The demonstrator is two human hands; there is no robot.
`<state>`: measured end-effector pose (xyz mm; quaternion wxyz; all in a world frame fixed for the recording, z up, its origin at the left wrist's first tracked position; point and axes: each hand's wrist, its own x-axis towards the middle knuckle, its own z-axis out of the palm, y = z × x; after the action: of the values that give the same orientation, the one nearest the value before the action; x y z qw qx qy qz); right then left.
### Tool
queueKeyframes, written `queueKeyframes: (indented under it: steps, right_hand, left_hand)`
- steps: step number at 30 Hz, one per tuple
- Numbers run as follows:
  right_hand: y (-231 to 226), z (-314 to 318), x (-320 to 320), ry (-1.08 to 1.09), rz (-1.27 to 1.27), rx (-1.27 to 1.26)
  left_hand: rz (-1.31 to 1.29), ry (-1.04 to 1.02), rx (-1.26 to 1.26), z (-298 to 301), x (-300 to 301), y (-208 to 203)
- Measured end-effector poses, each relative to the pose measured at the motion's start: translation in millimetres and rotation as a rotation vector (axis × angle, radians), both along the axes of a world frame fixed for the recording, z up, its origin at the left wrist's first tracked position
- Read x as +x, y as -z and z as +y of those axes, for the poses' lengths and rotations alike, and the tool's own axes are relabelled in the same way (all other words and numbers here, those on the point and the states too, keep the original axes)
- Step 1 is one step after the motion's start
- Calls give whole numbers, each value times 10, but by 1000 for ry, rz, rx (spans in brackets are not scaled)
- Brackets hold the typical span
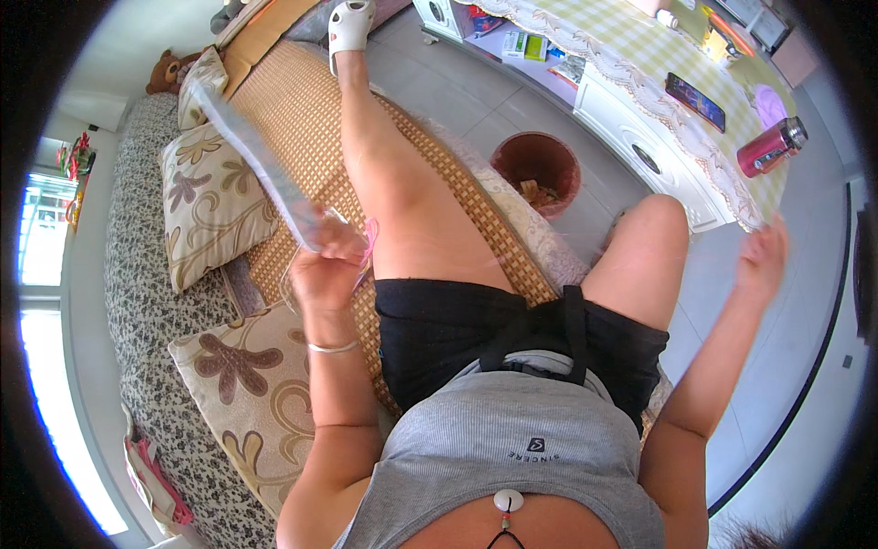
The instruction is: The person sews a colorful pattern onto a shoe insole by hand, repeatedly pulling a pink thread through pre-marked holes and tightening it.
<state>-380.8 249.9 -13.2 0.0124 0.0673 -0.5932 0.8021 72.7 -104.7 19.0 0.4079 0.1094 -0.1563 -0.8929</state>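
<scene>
A long clear plastic sleeve (261, 151) is gripped at its lower end by the left hand (322, 265), fingers closed round crumpled film; the sleeve runs up and left over the woven mat (302, 101) toward the patterned cushions (215, 197); contents cannot be told, the film is blurred. The right hand (762, 256) is held out to the side, open, fingers spread, nothing in it; it is blurred and hangs just below the edge of the low white table (640, 137).

Risks, as judged: the sleeve is held at one end only, so the free length could sag, fold or slide out of the grip; thin film could tear where it is bunched. The right hand is near the table edge and the lace-trimmed cloth (631, 73); a snag on the trim could drag the cloth and tip the red metal bottle (773, 146), which lies close to the edge, or shift the dark phone (695, 101). The round brown waste bin (538, 169) stands between the knees and the table, close to the mat edge; it could be knocked by a leg.

Packages and labels: small green and white boxes (526, 44) are seen on a shelf under the table's far end; a purple round item (770, 102) lies near the bottle; flat framed items (754, 23) sit at the far corner, orange and dark; prints too small to tell. A teddy bear (167, 71) is set at the sofa's far end.
</scene>
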Motion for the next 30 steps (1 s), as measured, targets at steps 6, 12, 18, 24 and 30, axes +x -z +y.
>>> queueKeyframes:
  steps: [6, 12, 18, 24, 30]
  right_hand:
    - [-544, -1496, 1970, -709, 291, 141]
    - [-658, -1760, 2475, -804, 675, 215]
    - [-645, -1801, 2604, -820, 679, 117]
    - [-666, -1795, 2604, -827, 684, 123]
    - [-669, -1782, 2602, -828, 695, 152]
  left_hand:
    - [182, 407, 132, 613, -646, -35]
    - [189, 449, 190, 856, -677, 0]
    - [200, 509, 128, 879, -642, 28]
    - [197, 514, 113, 890, -655, 7]
    - [195, 506, 121, 890, -652, 9]
